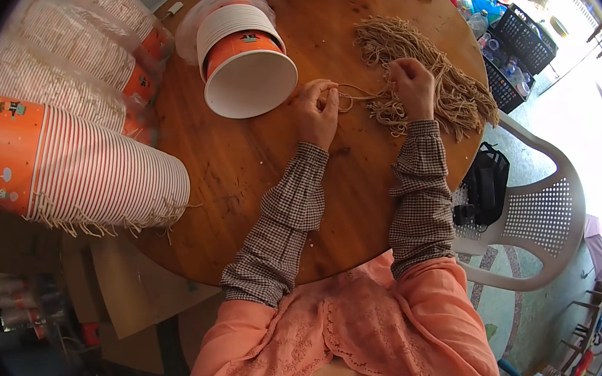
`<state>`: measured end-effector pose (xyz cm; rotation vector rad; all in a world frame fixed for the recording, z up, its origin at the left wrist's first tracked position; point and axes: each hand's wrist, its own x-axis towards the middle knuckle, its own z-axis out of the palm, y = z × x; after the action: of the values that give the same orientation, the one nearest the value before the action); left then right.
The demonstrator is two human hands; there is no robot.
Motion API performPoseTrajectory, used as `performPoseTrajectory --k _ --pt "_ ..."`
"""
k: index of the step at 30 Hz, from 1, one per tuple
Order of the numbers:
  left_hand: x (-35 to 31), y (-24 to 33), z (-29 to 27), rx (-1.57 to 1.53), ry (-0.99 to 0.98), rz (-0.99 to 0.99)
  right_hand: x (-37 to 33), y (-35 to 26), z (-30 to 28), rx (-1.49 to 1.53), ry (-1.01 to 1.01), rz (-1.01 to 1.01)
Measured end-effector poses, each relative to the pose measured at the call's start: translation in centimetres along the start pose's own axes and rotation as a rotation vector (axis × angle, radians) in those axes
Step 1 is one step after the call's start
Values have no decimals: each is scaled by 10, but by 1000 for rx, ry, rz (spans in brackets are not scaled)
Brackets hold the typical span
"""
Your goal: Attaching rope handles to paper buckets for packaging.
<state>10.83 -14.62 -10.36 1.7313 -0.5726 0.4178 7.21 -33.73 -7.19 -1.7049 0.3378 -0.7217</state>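
Note:
Over the round wooden table, my left hand (pixel 317 113) pinches a thin tan cord (pixel 356 91) between thumb and fingers. The cord makes a small loop and runs right toward a tangled pile of tan cords (pixel 441 74). My right hand (pixel 413 87) is held above the near left part of that pile with its fingers curled closed; what is between them is hidden. Left of my left hand, a stack of white and orange paper buckets (pixel 245 54) lies on its side, its open mouth facing me.
A long row of nested paper buckets (pixel 98 167), cord ends hanging from it, lies along the table's left edge. Plastic-wrapped bucket stacks (pixel 74 47) are behind it. A plastic chair (pixel 540 213) bearing a black bag (pixel 488 184) stands right; black crates (pixel 522 39) sit beyond.

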Motion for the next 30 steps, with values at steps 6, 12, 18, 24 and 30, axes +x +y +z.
performPoseTrajectory --k 6,12,18,24,30 --pt "-15 21 -11 -545 -81 -331 -31 -32 24 -37 -671 56" --pt "-29 11 -46 -340 -328 -407 -27 -26 21 -59 -573 -24" --pt "-37 20 -79 297 -161 225 -40 -19 42 -230 -530 -102" --pt "-37 15 -101 445 -42 463 -75 -45 73 154 -897 190" --pt "-36 2 -112 480 -66 345 -73 -28 70 -57 -789 -59"
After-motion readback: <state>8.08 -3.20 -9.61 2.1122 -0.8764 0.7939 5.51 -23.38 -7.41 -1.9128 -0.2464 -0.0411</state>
